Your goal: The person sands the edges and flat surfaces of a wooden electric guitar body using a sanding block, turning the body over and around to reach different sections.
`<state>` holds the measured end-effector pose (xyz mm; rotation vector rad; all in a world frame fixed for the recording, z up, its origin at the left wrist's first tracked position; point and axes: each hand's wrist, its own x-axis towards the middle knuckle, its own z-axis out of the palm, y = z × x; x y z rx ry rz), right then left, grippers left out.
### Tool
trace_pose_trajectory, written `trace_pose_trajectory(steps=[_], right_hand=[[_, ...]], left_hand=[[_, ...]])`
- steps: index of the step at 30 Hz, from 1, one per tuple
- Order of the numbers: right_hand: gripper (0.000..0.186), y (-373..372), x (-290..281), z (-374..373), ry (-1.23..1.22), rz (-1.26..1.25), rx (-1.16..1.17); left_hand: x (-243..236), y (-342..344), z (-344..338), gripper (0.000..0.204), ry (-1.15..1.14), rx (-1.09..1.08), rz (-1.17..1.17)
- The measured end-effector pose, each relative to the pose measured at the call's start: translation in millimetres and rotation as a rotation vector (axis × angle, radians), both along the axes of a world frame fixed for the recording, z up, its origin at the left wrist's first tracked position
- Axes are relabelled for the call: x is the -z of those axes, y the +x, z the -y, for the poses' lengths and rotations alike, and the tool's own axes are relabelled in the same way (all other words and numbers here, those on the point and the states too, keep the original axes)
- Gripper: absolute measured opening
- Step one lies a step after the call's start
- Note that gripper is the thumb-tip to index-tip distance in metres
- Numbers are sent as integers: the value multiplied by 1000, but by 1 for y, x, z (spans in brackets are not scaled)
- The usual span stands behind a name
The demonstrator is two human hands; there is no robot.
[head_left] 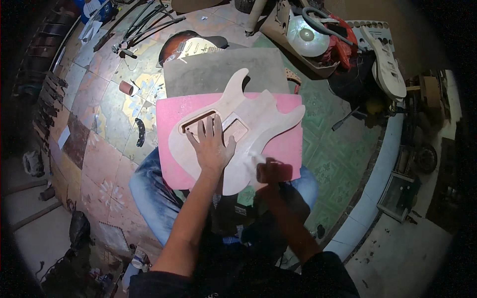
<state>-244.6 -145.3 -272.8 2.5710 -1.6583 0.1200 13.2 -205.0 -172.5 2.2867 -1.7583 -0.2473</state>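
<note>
A pale, unpainted electric guitar body (256, 116) with two horns and routed cavities lies across a pink foam sheet (285, 144) over my lap. My left hand (212, 146) rests flat on it, fingers spread, with the fingertips over the long cavity (191, 123) and the thumb beside the squarish cavity (235, 132). At the body's lower right edge is my right hand (273, 171), dark and smeared by motion. Its fingers, and whatever they may hold, cannot be made out.
A grey board (213, 74) lies beyond the foam, partly covering a sunburst guitar (174, 47). On the left tiles are a reddish cylinder (126, 88) and a dark curved piece (140, 132). A cardboard box (276, 30) and another pale guitar body (387, 74) stand at upper right.
</note>
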Motion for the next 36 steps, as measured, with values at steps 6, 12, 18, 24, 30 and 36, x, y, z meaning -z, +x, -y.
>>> trace_pose_trajectory(steps=[6, 12, 18, 24, 30, 36], right_hand=[[31, 40, -48, 69, -84, 235, 222], [29, 2, -42, 74, 43, 166, 182], [32, 38, -60, 37, -35, 330, 115], [37, 22, -63, 82, 215, 145, 272], [41, 46, -56, 14, 940, 1009, 270], [31, 40, -37, 62, 18, 266, 220]], left_hand=[[3, 8, -4, 78, -2, -12, 13], [3, -6, 2, 80, -53, 15, 0], [2, 3, -2, 79, -33, 2, 32], [-2, 0, -1, 80, -59, -5, 33], [3, 1, 0, 80, -16, -10, 24], [4, 7, -8, 82, -4, -27, 70]])
